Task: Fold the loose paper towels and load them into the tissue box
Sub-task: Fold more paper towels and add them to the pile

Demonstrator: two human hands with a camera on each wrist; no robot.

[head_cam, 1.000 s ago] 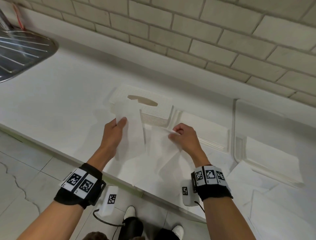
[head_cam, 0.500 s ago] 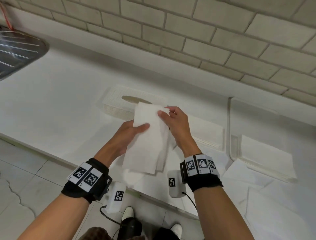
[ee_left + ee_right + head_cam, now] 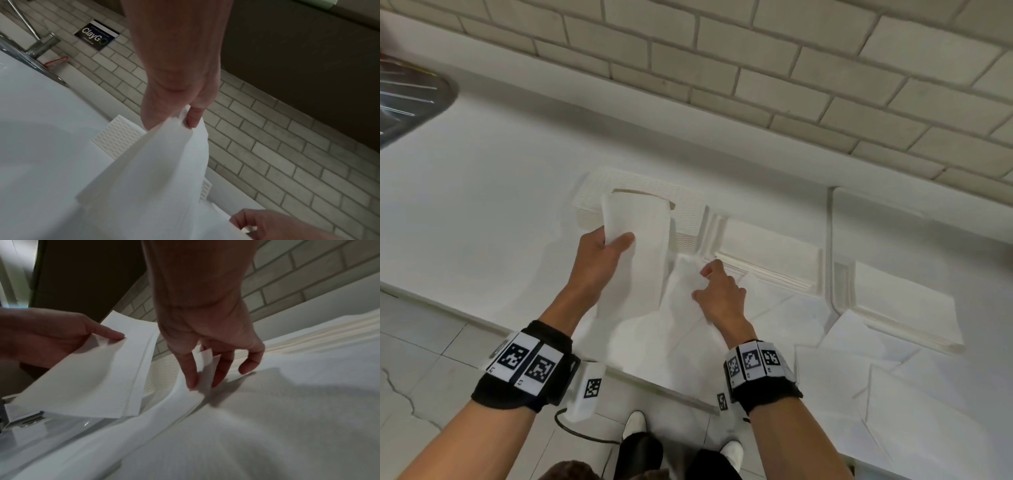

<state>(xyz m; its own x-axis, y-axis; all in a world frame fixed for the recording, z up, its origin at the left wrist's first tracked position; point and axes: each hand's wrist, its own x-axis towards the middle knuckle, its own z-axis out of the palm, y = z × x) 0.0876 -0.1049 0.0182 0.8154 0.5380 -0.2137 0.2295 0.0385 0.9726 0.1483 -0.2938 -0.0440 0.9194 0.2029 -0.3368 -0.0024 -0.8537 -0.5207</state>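
Folded towel (image 3: 633, 260), frame centre, overlapping the tissue box (image 3: 685, 219); left hand (image 3: 599, 260) is gripping it. Right hand (image 3: 719, 298) is pinching a loose towel (image 3: 681, 329) lying on the counter (image 3: 465, 222).

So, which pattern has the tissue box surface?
White tissue box: a raised grid of small bumps, clearest in the left wrist view.

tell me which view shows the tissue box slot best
Head view: the tissue box shows its top slot, partly behind the folded paper towel. The left wrist view shows only a textured corner, the right wrist view a sliver of its side.
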